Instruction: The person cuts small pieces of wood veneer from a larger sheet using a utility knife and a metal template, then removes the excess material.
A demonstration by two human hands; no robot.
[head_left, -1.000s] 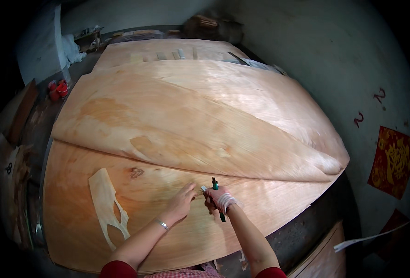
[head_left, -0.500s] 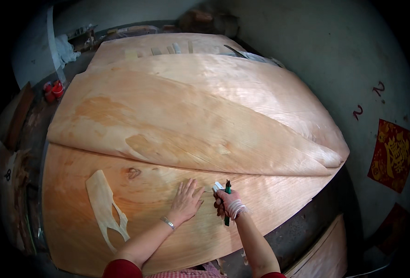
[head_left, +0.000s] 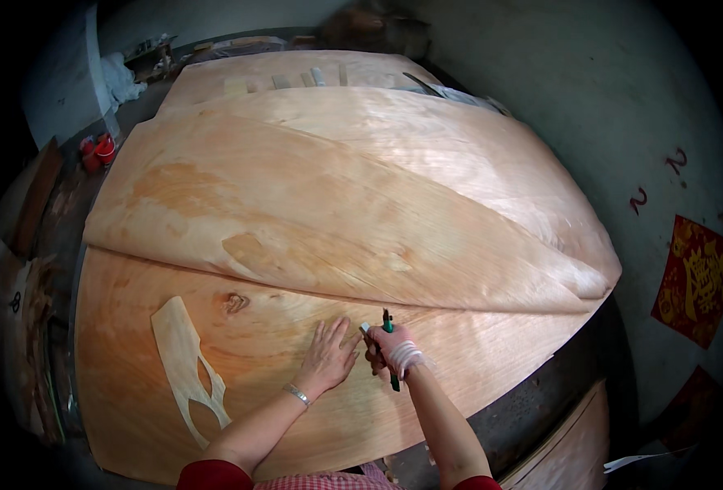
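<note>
My left hand (head_left: 329, 359) lies flat on the wood veneer sheet (head_left: 280, 425), its fingers spread; a metal-band watch is on that wrist. Just to its right, my right hand (head_left: 392, 351), with a whitish wrap around its palm and wrist, is closed around a green and black utility knife (head_left: 388, 320). A small white-tipped piece (head_left: 365, 328) also sticks out from these fingers, and I cannot make out what it is. Left of my hands lies a pale veneer offcut (head_left: 178, 343) with a pointed hole. Beyond them a folded-over veneer sheet (head_left: 312, 220) crosses the stack.
Several short strips (head_left: 319, 77) lie on the far end of the stack, beside a dark curved blade-like thing (head_left: 423, 85). Red buckets (head_left: 98, 153) stand at the left. A curved veneer sheet (head_left: 570, 449) leans at the lower right. A wall (head_left: 606, 106) runs along the right.
My right hand, with the knife, has shifted slightly left toward my left hand, and the white piece shows less. My left hand stays in place.
</note>
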